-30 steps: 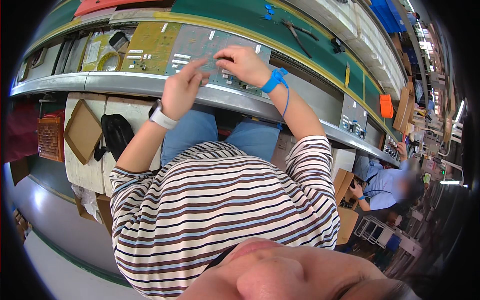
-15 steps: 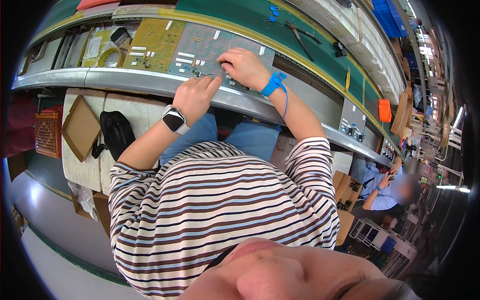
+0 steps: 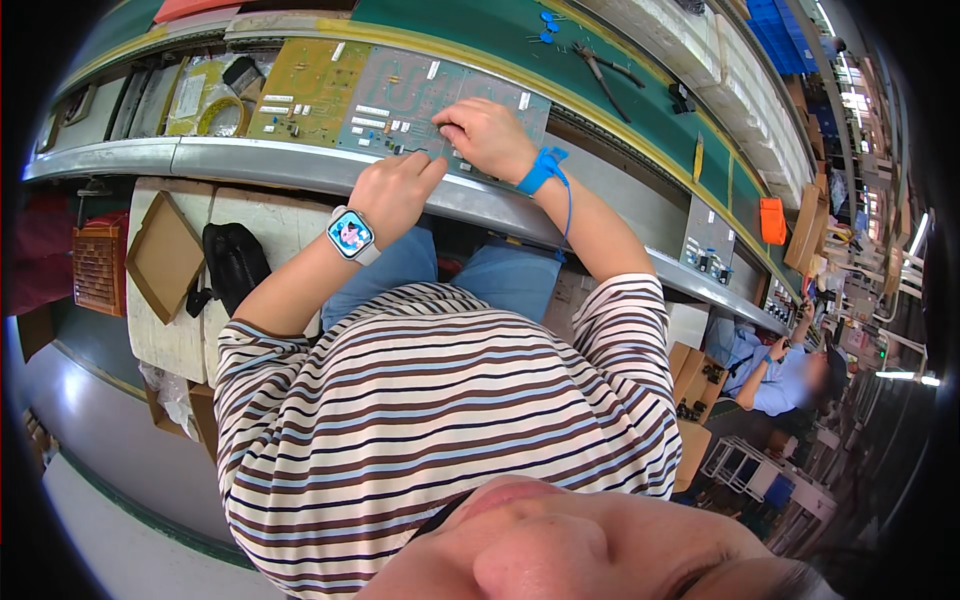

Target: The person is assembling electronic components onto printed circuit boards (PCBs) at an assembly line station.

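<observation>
a person's right hand curled over grey circuit boards, left hand bent at their near edge, cannot tell whether either pinches anything, boards behind a metal rail, olive board leftward, pliers beyond on green surface

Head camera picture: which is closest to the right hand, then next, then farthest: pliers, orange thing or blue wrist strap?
1. Blue wrist strap: around the right hand's wrist.
2. Pliers: ahead, rightward, on green surface.
3. Orange thing: far right.
</observation>
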The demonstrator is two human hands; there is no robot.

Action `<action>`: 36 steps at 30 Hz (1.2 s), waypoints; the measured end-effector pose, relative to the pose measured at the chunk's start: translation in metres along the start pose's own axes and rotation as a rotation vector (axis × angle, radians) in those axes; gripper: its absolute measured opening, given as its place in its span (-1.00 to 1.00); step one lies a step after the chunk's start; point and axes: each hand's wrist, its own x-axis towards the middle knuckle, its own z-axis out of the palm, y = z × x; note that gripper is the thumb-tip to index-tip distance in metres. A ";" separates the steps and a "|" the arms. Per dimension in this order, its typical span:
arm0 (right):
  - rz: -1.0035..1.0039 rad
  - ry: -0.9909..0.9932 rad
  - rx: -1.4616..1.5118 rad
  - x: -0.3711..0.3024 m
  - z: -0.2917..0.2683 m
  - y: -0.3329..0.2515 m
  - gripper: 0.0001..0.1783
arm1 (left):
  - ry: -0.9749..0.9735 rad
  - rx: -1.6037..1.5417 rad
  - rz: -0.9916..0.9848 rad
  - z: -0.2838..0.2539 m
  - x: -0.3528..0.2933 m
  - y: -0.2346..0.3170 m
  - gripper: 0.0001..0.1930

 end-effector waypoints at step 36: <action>0.096 -0.306 0.124 0.109 0.032 -0.042 -0.81 | 0.309 0.019 -0.337 -0.020 -0.036 -0.046 -0.82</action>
